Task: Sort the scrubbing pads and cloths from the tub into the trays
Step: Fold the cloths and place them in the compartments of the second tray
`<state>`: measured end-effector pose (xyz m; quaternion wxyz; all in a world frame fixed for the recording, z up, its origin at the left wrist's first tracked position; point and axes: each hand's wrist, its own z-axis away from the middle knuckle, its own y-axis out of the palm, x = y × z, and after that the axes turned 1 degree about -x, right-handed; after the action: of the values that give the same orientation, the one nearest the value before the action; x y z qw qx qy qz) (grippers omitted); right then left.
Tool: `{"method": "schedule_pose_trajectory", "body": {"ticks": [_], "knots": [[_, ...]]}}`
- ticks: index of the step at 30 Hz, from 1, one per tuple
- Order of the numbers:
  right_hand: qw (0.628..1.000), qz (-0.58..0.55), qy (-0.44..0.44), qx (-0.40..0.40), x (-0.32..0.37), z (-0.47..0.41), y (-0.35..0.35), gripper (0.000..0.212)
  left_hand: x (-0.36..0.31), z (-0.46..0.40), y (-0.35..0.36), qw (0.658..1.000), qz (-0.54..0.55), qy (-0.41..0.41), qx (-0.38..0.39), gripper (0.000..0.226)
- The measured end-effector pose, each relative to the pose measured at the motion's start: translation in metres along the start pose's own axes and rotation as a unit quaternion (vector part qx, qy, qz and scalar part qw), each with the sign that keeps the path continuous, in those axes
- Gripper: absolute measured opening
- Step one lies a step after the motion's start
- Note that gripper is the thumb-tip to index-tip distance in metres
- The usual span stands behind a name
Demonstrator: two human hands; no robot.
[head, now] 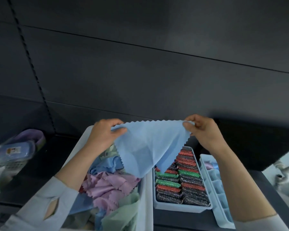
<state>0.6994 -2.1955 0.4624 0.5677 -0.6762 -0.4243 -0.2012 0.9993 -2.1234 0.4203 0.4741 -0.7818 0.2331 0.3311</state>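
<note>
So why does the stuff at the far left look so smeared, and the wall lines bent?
Head view: the packaged items at the left edge are motion-blurred; the wide lens curves the dark wall's seams; the blue cloth stays fairly sharp.

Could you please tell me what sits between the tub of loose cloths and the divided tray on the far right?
In the head view, a tray packed with scrubbing pads sits between the tub and the divided tray.

The blue cloth (145,145) looks soft and matt, the scrubbing pads (182,180) glittery and rough, their tray (182,209) smooth plastic.
</note>
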Motion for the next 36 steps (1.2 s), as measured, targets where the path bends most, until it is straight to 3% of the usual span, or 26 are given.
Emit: {"method": "schedule_pose_trajectory", "body": {"ticks": [3, 6, 8, 10, 14, 21, 27, 32, 36], "knots": [[0.978, -0.209, 0.017, 0.014, 0.013, 0.012, -0.003, 0.009, 0.004, -0.003, -0.002, 0.998, 0.020, -0.026, -0.048, 0.014], [0.958, -0.227, -0.016, 0.175, 0.034, 0.028, -0.010, 0.014, 0.001, -0.006, 0.005, 0.996, 0.063, -0.011, -0.067, 0.012], [0.929, -0.220, -0.037, 0.295, 0.052, 0.035, -0.008, 0.018, -0.007, -0.007, 0.010, 0.993, 0.099, 0.016, -0.056, 0.028], [0.914, -0.194, -0.048, 0.353, 0.061, 0.037, 0.003, 0.018, -0.020, -0.007, 0.013, 0.987, 0.156, 0.033, -0.015, 0.035], [0.946, -0.185, -0.063, 0.257, 0.067, 0.029, 0.024, 0.012, -0.050, -0.001, 0.015, 0.966, 0.233, 0.081, 0.084, 0.033], [0.960, -0.234, -0.070, 0.134, 0.064, 0.022, 0.031, 0.017, -0.069, 0.006, 0.010, 0.929, 0.338, 0.071, 0.130, 0.025], [0.961, -0.229, -0.046, 0.151, 0.065, 0.019, 0.031, 0.040, -0.073, 0.006, 0.013, 0.921, 0.354, 0.074, 0.146, 0.036], [0.958, -0.212, -0.020, 0.193, 0.065, 0.019, 0.031, 0.032, -0.071, 0.008, 0.018, 0.936, 0.314, 0.110, 0.118, 0.030], [0.946, -0.216, 0.038, 0.238, 0.058, 0.018, 0.029, 0.031, -0.061, 0.009, 0.024, 0.955, 0.261, 0.121, 0.071, 0.048]]}}
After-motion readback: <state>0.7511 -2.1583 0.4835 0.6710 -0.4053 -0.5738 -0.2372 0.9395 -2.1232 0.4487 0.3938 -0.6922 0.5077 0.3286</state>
